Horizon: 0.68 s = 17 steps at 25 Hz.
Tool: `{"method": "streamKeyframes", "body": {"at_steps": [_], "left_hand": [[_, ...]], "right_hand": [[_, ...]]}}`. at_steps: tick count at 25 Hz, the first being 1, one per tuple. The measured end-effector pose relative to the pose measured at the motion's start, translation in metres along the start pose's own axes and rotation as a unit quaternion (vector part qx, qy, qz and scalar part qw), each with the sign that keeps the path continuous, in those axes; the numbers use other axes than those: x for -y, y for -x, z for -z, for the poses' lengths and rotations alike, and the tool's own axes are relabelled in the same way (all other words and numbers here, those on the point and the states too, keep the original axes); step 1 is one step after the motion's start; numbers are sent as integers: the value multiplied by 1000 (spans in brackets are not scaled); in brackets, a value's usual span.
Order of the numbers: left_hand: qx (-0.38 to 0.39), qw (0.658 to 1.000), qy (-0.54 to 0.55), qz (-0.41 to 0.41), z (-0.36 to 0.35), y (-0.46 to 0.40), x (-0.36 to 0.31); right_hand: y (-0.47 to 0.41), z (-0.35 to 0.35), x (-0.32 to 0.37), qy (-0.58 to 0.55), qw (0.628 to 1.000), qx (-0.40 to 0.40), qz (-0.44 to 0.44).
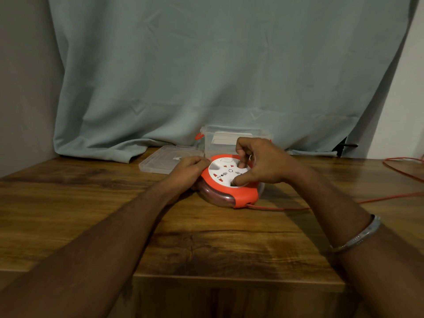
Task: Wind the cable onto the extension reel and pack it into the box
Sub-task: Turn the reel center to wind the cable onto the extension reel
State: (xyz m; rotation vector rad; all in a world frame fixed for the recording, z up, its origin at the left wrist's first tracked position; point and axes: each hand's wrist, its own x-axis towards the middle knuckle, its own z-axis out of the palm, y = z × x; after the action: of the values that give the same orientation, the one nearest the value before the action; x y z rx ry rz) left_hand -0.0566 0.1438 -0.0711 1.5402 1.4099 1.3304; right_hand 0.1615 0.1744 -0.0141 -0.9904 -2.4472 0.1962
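A round extension reel (227,187) with a red rim, white socket face and clear lower housing lies flat on the wooden table (206,244). My left hand (189,172) grips its left edge. My right hand (261,162) sits on the white face, with a finger and the thumb curled into its recesses. The red cable (282,208) leaves the reel's front right and runs across the table to the right, off the edge. Behind the reel stands a clear plastic box (226,140) with red latches, open on top.
The box's clear lid (160,160) lies flat to the left of the box. A grey-blue cloth (206,76) hangs behind the table. More red cable (403,167) loops at the far right. The table's front edge is near me.
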Motion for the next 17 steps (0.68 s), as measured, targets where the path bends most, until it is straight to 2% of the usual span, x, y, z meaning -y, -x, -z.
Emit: {"method": "streamKeyframes", "body": {"at_steps": [2, 6, 11, 14, 17], "left_hand": [[-2, 1000, -5, -4, -2, 2, 0], [-25, 993, -103, -42, -4, 0, 2], [-24, 993, -101, -63, -5, 2, 2], [-17, 995, -83, -53, -5, 1, 2], [-16, 996, -73, -43, -6, 3, 0]], "right_hand": [[1, -1, 1, 20, 1000, -14, -8], [-3, -7, -1, 52, 998, -10, -41], [-8, -22, 11, 70, 993, -73, -57], [-9, -20, 11, 40, 996, -82, -7], [-7, -7, 2, -38, 998, -29, 43]]}}
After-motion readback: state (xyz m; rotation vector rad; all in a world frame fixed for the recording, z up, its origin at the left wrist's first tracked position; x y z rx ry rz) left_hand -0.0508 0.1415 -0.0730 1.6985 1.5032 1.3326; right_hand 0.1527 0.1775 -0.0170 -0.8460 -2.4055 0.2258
